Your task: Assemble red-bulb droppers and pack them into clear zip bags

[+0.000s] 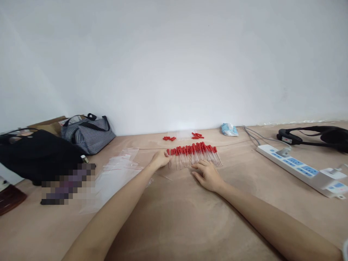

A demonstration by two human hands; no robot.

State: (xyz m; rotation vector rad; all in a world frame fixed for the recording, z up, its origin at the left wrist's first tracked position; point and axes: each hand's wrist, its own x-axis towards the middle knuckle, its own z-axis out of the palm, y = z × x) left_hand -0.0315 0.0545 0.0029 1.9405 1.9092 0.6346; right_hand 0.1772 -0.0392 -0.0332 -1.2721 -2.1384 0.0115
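A row of droppers (187,151) with red bulbs and thin clear stems lies side by side on the table, bulbs towards the wall. My left hand (160,159) is at the row's left end, its fingers pinched on the leftmost dropper (168,152) near the red bulb. In front of the row rests my right hand (208,175), palm down, fingers spread and holding nothing, with the fingertips by the stems' lower ends. Behind the row are loose red bulbs (170,138) on the left, more red bulbs (197,135) on the right, and clear stems (184,135) between them.
Clear zip bags (116,174) are spread left of my left arm. Farther left stand a striped bag (92,136) and a black bag (40,156). To the right are a blue tissue pack (230,129), a white power strip (292,165) with plugs, and a black headset (312,137).
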